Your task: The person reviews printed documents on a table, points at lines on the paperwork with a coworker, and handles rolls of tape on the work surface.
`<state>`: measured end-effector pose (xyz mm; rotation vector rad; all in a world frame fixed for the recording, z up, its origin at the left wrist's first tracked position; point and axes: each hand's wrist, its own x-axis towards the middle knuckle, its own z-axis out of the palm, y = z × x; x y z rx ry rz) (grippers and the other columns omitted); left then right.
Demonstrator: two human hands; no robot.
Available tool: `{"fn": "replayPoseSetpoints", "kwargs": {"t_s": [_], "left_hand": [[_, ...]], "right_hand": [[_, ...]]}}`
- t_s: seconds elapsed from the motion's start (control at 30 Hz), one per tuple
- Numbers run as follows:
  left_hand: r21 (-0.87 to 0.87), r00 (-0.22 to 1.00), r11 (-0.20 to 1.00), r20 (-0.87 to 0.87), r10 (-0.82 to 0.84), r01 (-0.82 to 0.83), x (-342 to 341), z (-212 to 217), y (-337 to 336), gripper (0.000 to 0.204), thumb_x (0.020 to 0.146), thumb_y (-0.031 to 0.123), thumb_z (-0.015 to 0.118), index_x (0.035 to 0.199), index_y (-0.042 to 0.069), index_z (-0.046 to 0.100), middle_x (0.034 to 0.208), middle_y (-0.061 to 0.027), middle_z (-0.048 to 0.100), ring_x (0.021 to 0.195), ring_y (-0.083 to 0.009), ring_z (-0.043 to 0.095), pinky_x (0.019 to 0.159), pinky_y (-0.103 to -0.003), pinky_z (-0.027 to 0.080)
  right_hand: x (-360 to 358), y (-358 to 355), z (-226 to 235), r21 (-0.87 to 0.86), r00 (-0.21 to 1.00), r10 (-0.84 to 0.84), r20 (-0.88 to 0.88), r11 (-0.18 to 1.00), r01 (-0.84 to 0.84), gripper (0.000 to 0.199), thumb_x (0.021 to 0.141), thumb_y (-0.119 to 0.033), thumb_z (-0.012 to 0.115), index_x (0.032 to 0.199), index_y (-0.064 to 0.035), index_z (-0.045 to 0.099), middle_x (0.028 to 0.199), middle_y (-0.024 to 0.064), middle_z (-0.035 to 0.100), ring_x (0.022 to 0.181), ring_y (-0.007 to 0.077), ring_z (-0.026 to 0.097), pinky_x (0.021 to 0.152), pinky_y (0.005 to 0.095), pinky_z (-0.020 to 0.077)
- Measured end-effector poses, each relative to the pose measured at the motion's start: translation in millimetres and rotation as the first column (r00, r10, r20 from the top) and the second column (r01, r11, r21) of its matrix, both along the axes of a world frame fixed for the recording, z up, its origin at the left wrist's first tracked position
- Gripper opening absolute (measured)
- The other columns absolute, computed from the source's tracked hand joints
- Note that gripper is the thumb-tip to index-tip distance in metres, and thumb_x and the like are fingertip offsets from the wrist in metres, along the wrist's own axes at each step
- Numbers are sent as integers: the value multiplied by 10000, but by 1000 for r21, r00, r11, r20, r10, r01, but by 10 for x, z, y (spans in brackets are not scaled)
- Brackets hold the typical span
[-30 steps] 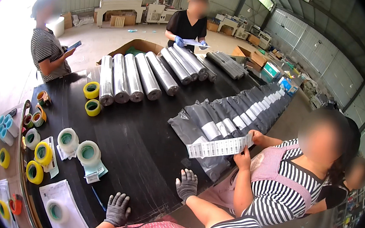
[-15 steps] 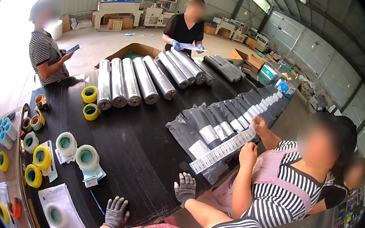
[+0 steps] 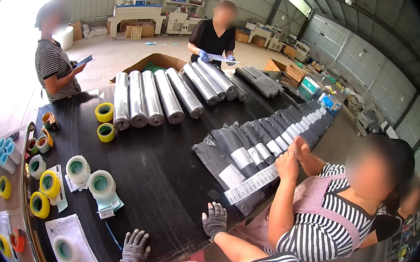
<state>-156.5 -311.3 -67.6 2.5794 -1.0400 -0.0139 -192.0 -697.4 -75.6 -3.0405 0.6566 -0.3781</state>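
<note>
My left hand (image 3: 135, 248), in a grey striped glove with bare fingertips, lies flat on the black table (image 3: 158, 177) near its front edge. A blue pen (image 3: 114, 235) lies just left of its fingers. Further right, my right hand (image 3: 215, 220), gloved alike, rests on the tabletop with fingers stretched out and holding nothing. Beyond it lies a row of grey plastic mailing bags (image 3: 211, 154) with white labels. A co-worker's bare hands (image 3: 292, 158) are above the near bags, by a long strip of printed labels (image 3: 251, 185).
Silver film rolls (image 3: 154, 99) lie across the far side. Clear tape rolls (image 3: 102, 184), yellow tape rolls (image 3: 49, 183) and paper sheets (image 3: 74, 227) cover the left. One person (image 3: 58, 62) holds a phone; another (image 3: 215, 33) in blue gloves holds a sheet.
The co-worker at the right has brought both hands closer together, and less of the label strip shows. My hands stay in place on the table; the view shifts slightly.
</note>
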Motion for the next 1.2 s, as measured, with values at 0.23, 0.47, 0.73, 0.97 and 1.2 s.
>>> {"fn": "replayPoseSetpoints", "kwargs": {"t_s": [0.23,0.47,0.73,0.97,1.2], "left_hand": [[-2,1000,1000,-1,3,-3,-8,36,3,594,859,369,615,1392,119,536,1469,-120,481,1434,-335,359,1203,-574,177],[3,1000,1000,-22,5,-5,-20,67,-4,589,867,365,609,1396,118,531,1470,-121,479,1437,-336,355,1206,-575,168],[18,1000,1000,-7,-3,4,4,74,-11,587,867,362,611,1393,115,530,1469,-120,477,1437,-336,353,1206,-571,172],[26,1000,1000,-9,-8,8,42,107,-35,599,860,361,619,1394,106,526,1482,-128,455,1445,-341,332,1206,-571,174],[6,1000,1000,-19,-7,8,-28,135,-16,589,867,346,610,1396,105,517,1452,-139,470,1433,-355,340,1200,-574,181]], "right_hand": [[-2,11,19,-3,999,20,40,1000,-20,603,942,-426,537,1441,-94,472,1490,130,454,1410,309,388,1174,537,253],[-22,3,31,-9,999,28,34,1000,-28,606,940,-424,536,1444,-94,469,1488,134,451,1404,316,389,1169,540,258],[1,-1,51,-26,997,26,70,999,-25,600,936,-424,542,1434,-96,482,1481,132,460,1392,316,405,1166,541,265],[30,-20,-13,15,999,4,33,1000,-4,606,949,-441,514,1455,-111,469,1498,111,452,1426,302,368,1187,539,227],[-39,13,45,-4,998,19,66,1000,-19,606,932,-431,543,1437,-103,484,1487,128,455,1411,313,382,1177,541,246]]}}
